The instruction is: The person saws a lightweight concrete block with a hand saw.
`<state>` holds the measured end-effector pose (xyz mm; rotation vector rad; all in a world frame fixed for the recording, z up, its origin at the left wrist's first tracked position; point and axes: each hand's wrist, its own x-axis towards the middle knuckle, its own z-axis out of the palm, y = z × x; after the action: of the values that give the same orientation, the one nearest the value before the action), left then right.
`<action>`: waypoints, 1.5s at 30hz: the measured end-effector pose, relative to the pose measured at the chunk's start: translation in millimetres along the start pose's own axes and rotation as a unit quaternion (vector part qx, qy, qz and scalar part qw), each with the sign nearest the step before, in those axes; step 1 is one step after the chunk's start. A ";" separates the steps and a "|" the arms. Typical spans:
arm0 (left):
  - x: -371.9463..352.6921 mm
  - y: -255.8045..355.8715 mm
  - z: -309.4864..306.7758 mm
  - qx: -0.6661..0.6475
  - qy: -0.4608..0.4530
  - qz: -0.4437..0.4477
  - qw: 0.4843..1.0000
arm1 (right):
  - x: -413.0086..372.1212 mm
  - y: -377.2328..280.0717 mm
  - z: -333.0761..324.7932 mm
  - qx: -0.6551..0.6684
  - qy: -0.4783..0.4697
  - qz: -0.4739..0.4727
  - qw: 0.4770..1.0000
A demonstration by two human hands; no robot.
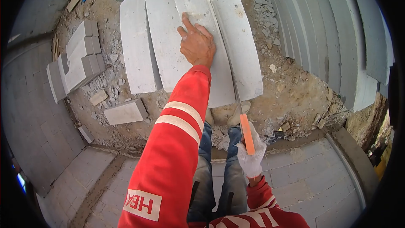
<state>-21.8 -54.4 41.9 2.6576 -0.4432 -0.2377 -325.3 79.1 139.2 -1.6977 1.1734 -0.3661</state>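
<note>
My bare left hand (197,46) lies on a long pale grey lightweight concrete block (196,0), fingers apart and index finger pointing away from me. My right hand (252,156), in a white knitted glove, is wrapped round the orange handle of a hand saw (247,134). Its narrow blade runs away from me along the dark line between that block and the slab (242,46) to its right. Further slabs of the same material (137,46) lie to the left of my left hand, with narrow gaps between them.
Tall grey blocks (314,29) stand in a row at the right. Smaller cut blocks (80,55) are piled at the left, and a single block (125,112) lies nearer. Rubble (263,14) covers the dirt. Block walls (38,118) enclose the left and near sides.
</note>
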 end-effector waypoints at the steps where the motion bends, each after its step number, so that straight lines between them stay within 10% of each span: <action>1: 0.3 -0.5 -0.8 -0.001 0.005 -0.007 1.000 | 0.4 1.6 -3.1 -0.001 -0.007 -0.005 1.000; 8: 12.8 2.2 4.6 0.034 0.024 0.031 0.999 | 144.6 -51.1 23.6 0.007 0.006 -0.066 0.998; 17: 2.9 8.8 -1.8 0.019 -0.007 -0.024 0.999 | -38.6 12.5 -16.8 -0.030 -0.015 0.039 0.999; 45: -0.5 2.4 3.6 0.000 -0.036 -0.036 0.999 | 81.6 -71.2 -16.2 -0.045 -0.002 0.070 0.997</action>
<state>-23.8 -57.7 39.8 2.6740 -0.3702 -0.3569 -259.4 4.4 184.7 -1.6809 1.3136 -0.2259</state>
